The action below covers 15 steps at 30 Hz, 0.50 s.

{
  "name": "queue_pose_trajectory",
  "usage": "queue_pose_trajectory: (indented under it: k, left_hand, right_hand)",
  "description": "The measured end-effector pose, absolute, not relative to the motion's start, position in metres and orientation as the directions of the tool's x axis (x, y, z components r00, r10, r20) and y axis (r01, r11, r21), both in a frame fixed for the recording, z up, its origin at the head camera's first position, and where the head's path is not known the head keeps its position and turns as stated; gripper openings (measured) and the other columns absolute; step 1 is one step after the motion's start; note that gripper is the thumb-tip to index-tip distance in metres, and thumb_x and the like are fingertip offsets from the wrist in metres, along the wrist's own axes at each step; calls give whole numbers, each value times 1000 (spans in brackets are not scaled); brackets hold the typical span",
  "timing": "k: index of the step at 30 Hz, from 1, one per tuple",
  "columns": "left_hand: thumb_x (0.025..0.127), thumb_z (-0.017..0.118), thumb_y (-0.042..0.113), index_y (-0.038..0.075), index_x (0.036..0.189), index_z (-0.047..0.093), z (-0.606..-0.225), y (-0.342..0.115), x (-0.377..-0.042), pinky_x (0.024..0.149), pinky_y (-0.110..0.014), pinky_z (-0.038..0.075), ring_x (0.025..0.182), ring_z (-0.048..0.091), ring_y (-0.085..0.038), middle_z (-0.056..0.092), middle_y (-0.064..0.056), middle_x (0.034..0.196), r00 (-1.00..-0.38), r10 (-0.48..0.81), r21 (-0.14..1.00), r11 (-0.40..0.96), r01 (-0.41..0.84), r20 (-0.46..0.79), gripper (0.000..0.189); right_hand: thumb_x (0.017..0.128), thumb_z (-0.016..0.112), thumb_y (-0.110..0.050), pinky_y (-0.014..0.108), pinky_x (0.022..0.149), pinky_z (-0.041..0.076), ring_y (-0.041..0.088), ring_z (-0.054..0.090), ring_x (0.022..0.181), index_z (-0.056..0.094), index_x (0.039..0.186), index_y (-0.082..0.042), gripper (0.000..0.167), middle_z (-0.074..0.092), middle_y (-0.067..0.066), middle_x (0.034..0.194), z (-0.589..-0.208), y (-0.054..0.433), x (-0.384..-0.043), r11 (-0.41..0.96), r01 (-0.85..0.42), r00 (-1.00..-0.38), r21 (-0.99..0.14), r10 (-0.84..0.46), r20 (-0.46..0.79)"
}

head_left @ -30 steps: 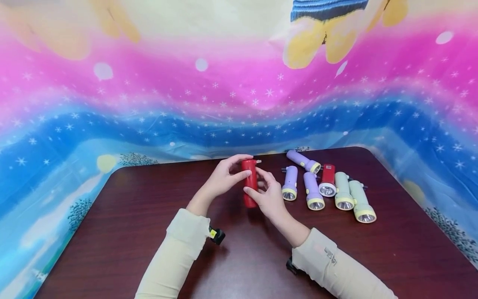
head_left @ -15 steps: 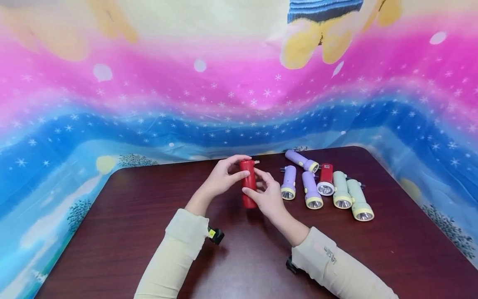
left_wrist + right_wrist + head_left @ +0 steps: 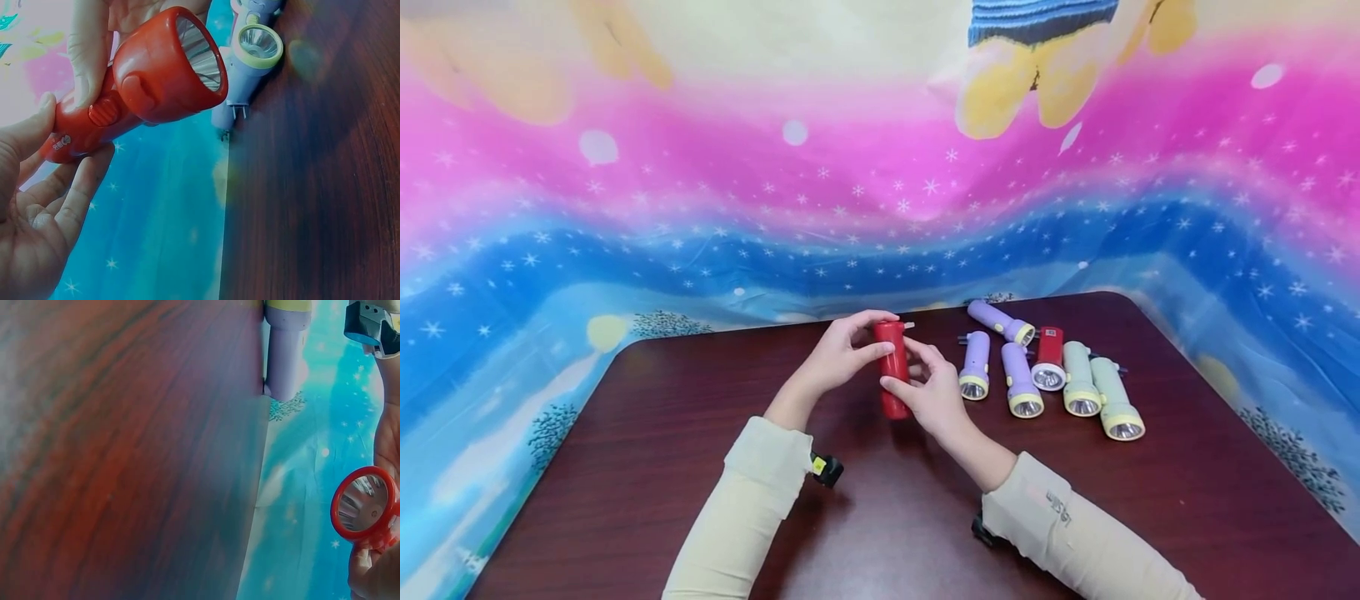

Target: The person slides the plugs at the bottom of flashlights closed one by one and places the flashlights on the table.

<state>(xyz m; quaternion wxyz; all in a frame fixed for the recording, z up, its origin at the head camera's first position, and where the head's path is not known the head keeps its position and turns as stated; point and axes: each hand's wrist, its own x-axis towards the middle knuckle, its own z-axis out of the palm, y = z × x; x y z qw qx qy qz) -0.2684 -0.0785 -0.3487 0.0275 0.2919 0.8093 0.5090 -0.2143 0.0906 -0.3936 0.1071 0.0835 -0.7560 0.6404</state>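
Note:
A red flashlight point(image 3: 892, 371) is held above the table by both hands, its tail up and its lens end low. My left hand point(image 3: 842, 354) grips the tail end between thumb and fingers. My right hand point(image 3: 936, 396) holds the body lower down from the right side. Near the tail, a small pale piece sticks out to the right. In the left wrist view the reflector point(image 3: 201, 55) shows, and the right thumb point(image 3: 87, 69) lies close to the ridged switch point(image 3: 104, 111). The lens rim point(image 3: 336, 506) is at the right edge of the right wrist view.
To the right lie several flashlights: purple ones point(image 3: 976, 358), a red one with a white rim point(image 3: 1049, 354), and green ones point(image 3: 1077, 371). Some have plug prongs out. The dark wooden table point(image 3: 662, 450) meets a patterned cloth backdrop point(image 3: 820, 200).
The whole head view has drifted slightly left. Both hands keep the same hold on the red flashlight, which stays in much the same pose.

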Motion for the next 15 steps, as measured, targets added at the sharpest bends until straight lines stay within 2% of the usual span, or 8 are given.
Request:
queue_pose_trajectory:
  k: [6,15]
  left_hand:
    - [93,70,13,7,135,58,-347,-78,-269,93,-43,57,107,67,-29,64,-13,129,-824,501,841,300,451,264,44]
    - [93,69,11,7,134,59,-349,-79,-271,92,-42,57,107,67,-32,64,-14,128,-818,512,845,289,450,261,43]
  right_hand:
    - [82,79,-3,42,84,61,32,68,95,57,139,-5,61,60,19,113,-390,91,-214,155,-251,-967,-955,8,256]
    - [81,80,-2,41,82,61,31,67,94,58,138,-4,61,60,19,113,-390,91,-213,146,-246,-968,-958,17,251]
